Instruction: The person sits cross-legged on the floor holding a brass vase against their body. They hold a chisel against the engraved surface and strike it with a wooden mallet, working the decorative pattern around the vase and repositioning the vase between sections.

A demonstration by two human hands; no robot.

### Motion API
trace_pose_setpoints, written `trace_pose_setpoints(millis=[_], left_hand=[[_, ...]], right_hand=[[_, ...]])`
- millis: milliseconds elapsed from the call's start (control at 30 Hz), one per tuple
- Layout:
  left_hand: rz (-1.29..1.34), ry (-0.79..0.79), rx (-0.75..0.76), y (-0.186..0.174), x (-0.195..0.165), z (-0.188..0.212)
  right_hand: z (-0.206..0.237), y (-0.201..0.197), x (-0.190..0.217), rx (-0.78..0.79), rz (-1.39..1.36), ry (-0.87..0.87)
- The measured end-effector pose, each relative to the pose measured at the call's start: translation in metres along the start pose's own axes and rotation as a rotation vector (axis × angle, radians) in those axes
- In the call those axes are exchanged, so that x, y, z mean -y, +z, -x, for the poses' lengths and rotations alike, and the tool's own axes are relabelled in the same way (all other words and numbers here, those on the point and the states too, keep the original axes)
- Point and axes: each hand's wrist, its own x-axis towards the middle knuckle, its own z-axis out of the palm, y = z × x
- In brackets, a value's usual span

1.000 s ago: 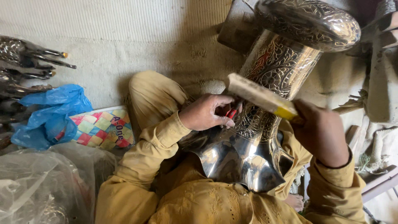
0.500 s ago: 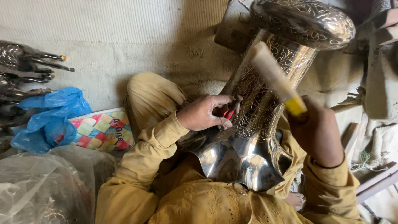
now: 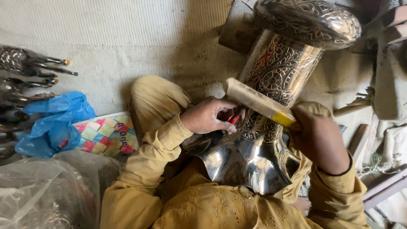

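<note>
A tall engraved silver metal vessel [image 3: 280, 72] lies slanted across my lap, its flared shiny base [image 3: 243, 163] toward my chest and its rounded top [image 3: 309, 19] far up. My left hand [image 3: 210, 115] pinches a small red-handled tool [image 3: 234, 119] against the engraved neck. My right hand [image 3: 320, 138] grips a pale wooden stick with a yellow band [image 3: 258, 101], held just above the small tool. Both arms wear mustard-yellow sleeves.
A blue plastic bag [image 3: 51, 123] and a colourful checkered packet [image 3: 104, 133] lie at the left on the pale woven mat [image 3: 127, 38]. Dark metal figures [image 3: 25, 70] stand at the far left. Clear plastic wrap [image 3: 38, 195] bulges at bottom left. Wood pieces and rope [image 3: 373, 140] clutter the right.
The wooden stick swung up and steeper half a second ago, and now has come back down flatter over the small tool. My left hand has stayed on the neck.
</note>
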Motion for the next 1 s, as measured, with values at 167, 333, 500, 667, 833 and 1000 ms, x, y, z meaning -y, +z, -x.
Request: trace_pose_setpoints(millis=[167,333,500,667,833,1000], left_hand=[[0.043,0.074,0.035,0.000,-0.003,-0.003],[-0.120,-0.011,0.080,-0.004,-0.009,-0.005],[-0.143,0.043,0.129,-0.008,-0.014,-0.006],[-0.279,0.153,0.187,-0.012,-0.015,-0.008],[-0.157,0.324,0.236,-0.009,-0.010,-0.006],[0.016,0.106,-0.246,0.011,-0.003,0.006]], right_hand=[[0.004,0.005,-0.005,0.003,0.061,-0.094],[0.009,0.013,-0.003,-0.048,0.044,-0.007],[0.017,0.013,0.007,-0.174,-0.093,-0.083],[0.021,0.018,0.016,-0.302,-0.506,-0.224],[0.020,0.028,0.013,-0.153,-0.068,0.024],[0.018,0.015,0.005,-0.155,-0.723,-0.039]])
